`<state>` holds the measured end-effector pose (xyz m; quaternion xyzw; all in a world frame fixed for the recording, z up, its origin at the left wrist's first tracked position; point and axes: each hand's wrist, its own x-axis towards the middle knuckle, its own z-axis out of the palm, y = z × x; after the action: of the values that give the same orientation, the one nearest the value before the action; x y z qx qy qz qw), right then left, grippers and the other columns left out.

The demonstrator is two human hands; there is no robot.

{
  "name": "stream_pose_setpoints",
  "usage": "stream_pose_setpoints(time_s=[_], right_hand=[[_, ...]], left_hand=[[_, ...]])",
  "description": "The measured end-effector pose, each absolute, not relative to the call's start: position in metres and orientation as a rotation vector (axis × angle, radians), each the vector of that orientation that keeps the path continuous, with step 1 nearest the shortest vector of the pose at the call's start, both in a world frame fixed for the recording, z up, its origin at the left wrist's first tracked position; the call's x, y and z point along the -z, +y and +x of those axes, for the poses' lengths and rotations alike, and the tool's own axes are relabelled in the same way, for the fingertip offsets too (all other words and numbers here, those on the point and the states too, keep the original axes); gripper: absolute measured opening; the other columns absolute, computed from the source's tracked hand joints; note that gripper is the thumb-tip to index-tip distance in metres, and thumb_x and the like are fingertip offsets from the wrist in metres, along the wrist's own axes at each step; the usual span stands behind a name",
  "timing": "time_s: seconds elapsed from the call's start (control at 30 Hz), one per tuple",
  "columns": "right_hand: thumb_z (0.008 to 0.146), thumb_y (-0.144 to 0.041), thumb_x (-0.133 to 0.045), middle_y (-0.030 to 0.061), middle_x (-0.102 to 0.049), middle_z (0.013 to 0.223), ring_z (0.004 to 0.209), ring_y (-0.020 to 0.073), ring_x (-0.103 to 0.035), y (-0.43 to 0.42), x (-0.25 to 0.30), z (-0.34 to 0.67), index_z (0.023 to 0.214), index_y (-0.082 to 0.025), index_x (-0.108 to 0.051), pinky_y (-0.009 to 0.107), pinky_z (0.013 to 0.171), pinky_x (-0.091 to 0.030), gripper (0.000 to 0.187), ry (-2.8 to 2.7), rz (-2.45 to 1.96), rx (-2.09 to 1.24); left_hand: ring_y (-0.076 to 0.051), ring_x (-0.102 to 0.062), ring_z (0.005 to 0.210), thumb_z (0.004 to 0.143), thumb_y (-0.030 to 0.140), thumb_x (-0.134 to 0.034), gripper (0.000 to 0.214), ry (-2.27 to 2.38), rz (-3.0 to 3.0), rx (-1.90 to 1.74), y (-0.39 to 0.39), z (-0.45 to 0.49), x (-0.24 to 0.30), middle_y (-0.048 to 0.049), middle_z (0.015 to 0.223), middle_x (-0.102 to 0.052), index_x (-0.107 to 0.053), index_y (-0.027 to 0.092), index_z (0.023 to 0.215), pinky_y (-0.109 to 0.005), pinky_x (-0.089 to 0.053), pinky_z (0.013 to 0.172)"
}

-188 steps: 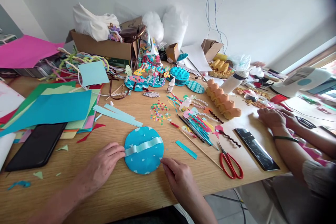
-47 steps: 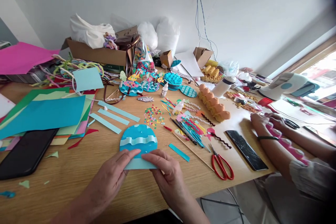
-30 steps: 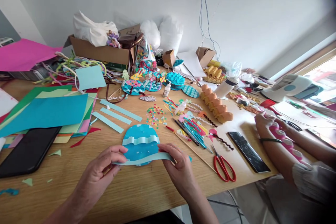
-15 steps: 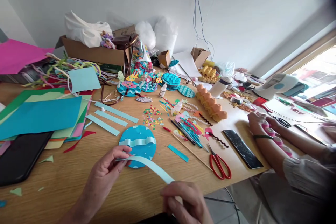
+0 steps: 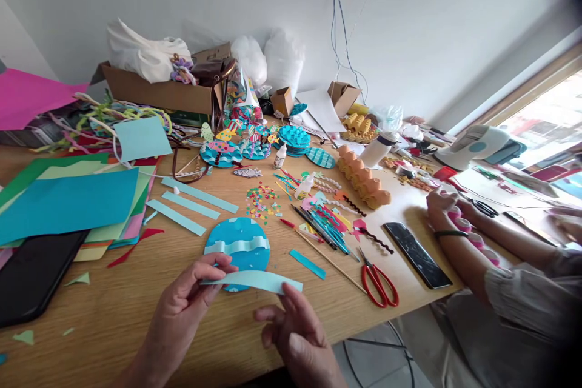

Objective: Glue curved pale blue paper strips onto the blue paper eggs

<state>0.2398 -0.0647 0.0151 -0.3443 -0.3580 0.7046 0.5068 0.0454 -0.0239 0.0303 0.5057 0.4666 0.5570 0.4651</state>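
My left hand (image 5: 182, 309) pinches the left end of a pale blue paper strip (image 5: 259, 280) between thumb and fingers. The strip bows slightly and stretches to the right. At its far end, the index fingertip of my right hand (image 5: 302, 330) touches it, while the thumb and other fingers are spread apart. Just beyond the strip lies a round blue disc (image 5: 245, 260) with a wavy pale strip across it, its lower left side partly covered by my left hand. Several flat pale blue strips (image 5: 191, 205) rest to the left of the disc, and a short darker blue strip (image 5: 308, 264) to its right.
Red-handled scissors (image 5: 379, 285), a wooden stick (image 5: 334, 260) and a phone (image 5: 417, 254) lie to the right. Glue bottles (image 5: 280, 156) and confetti (image 5: 261, 200) are beyond the disc. Coloured paper sheets (image 5: 68, 203) are stacked left. Another person's hands (image 5: 448, 209) hold a pink bumpy piece at right.
My right hand has shifted up and slightly left, and its fingers have spread from a closed grip. The strip's right end now lies higher and the strip is flatter.
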Motion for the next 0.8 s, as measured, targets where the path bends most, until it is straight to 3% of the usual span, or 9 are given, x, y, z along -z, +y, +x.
stream_pose_setpoints(time_s=[0.07, 0.17, 0.27, 0.47, 0.6, 0.8], right_hand=[[0.064, -0.047, -0.075, 0.0013, -0.056, 0.126, 0.089, 0.0244, -0.062, -0.063, -0.015, 0.242, 0.110, -0.042, -0.063, 0.032, 0.064, -0.048, 0.047, -0.818, -0.906, -1.545], [0.072, -0.042, -0.071, 0.0045, -0.070, 0.096, 0.079, 0.0199, -0.061, -0.060, -0.019, 0.248, 0.107, -0.036, -0.066, 0.031, 0.065, -0.047, 0.036, -0.886, -0.959, -1.437], [0.077, -0.034, -0.068, 0.0042, -0.071, 0.076, 0.069, 0.0159, -0.060, -0.054, -0.023, 0.251, 0.101, -0.030, -0.070, 0.027, 0.062, -0.047, 0.024, -0.971, -0.998, -1.386], [0.074, -0.033, -0.071, 0.0034, -0.069, 0.063, 0.057, 0.0126, -0.060, -0.028, -0.024, 0.238, 0.082, -0.022, -0.074, 0.020, 0.049, -0.045, 0.014, -0.884, -1.027, -1.325], [0.071, -0.029, -0.072, 0.0029, -0.069, 0.062, 0.058, 0.0141, -0.062, -0.014, -0.017, 0.228, 0.079, -0.020, -0.073, 0.021, 0.049, -0.047, 0.012, -0.894, -1.075, -1.269], [0.072, -0.025, -0.066, 0.0010, -0.068, 0.062, 0.059, 0.0148, -0.064, -0.005, -0.002, 0.221, 0.079, -0.020, -0.071, 0.022, 0.050, -0.048, 0.009, -1.044, -1.175, -1.170]], left_hand=[[-0.019, -0.066, 0.087, 0.079, 0.030, -0.062, 0.009, 1.126, 1.297, -1.383, -0.025, 0.045, -0.033, -0.0019, 0.098, -0.066, -0.065, 0.023, 0.073, -0.025, -0.053, 0.074], [-0.018, -0.067, 0.084, 0.079, 0.024, -0.062, 0.006, 1.097, 1.406, -1.406, -0.025, 0.043, -0.034, -0.0022, 0.099, -0.066, -0.065, 0.024, 0.075, -0.023, -0.054, 0.072], [-0.016, -0.067, 0.085, 0.080, 0.016, -0.058, 0.012, 1.097, 1.553, -1.416, -0.023, 0.038, -0.032, -0.0015, 0.102, -0.065, -0.065, 0.026, 0.080, -0.023, -0.053, 0.075], [-0.014, -0.067, 0.086, 0.079, 0.007, -0.050, 0.026, 1.160, 1.872, -1.342, -0.020, 0.020, -0.024, -0.0015, 0.107, -0.064, -0.065, 0.026, 0.089, -0.020, -0.053, 0.075], [-0.014, -0.065, 0.093, 0.081, 0.016, -0.055, 0.020, 1.292, 1.892, -1.345, -0.018, 0.005, -0.013, -0.0010, 0.104, -0.066, -0.064, 0.027, 0.094, -0.020, -0.051, 0.079], [-0.014, -0.066, 0.087, 0.083, 0.033, -0.055, 0.014, 1.399, 1.792, -1.269, -0.022, -0.008, 0.002, -0.0016, 0.098, -0.067, -0.066, 0.025, 0.088, -0.019, -0.052, 0.076]])
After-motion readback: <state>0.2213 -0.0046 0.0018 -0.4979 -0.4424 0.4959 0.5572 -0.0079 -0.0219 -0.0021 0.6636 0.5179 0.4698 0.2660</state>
